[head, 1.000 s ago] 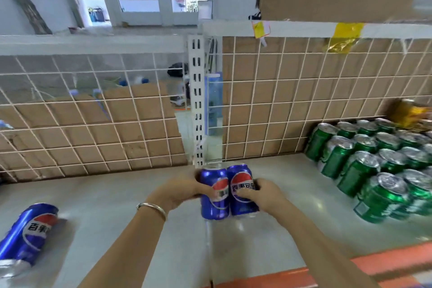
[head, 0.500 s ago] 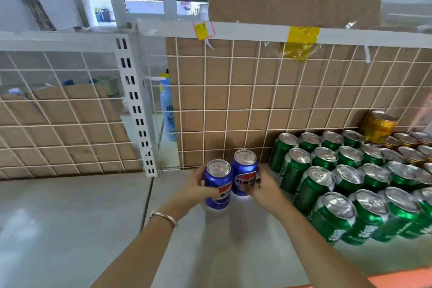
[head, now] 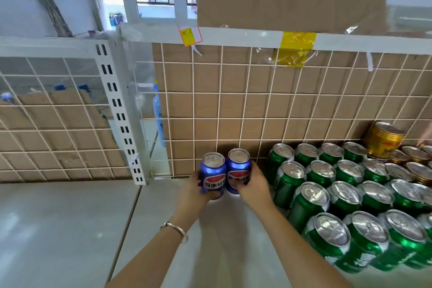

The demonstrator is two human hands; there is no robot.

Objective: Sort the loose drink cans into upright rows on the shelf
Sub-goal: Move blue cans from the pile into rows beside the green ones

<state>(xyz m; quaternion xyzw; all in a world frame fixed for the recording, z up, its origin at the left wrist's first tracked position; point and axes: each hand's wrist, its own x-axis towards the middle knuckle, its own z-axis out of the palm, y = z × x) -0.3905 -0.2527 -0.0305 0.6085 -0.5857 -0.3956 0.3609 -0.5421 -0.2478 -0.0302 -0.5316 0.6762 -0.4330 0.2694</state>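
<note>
hands (head: 225,188) grip two blue cans (head: 225,173)

A pale grey shelf (head: 70,229), two panels meeting at a seam, backed by a white wire grid (head: 257,105). Two blue cans (head: 213,176) stand upright side by side near the back; green cans (head: 313,201) fill upright rows at right, with gold cans (head: 418,170) beyond them.

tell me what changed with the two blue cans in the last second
The left hand and right hand moved the left blue can and right blue can rightward along the shelf and back towards the wire grid, close beside the green cans. Each hand still grips its can, upright and side by side. The green cans did not move.
</note>
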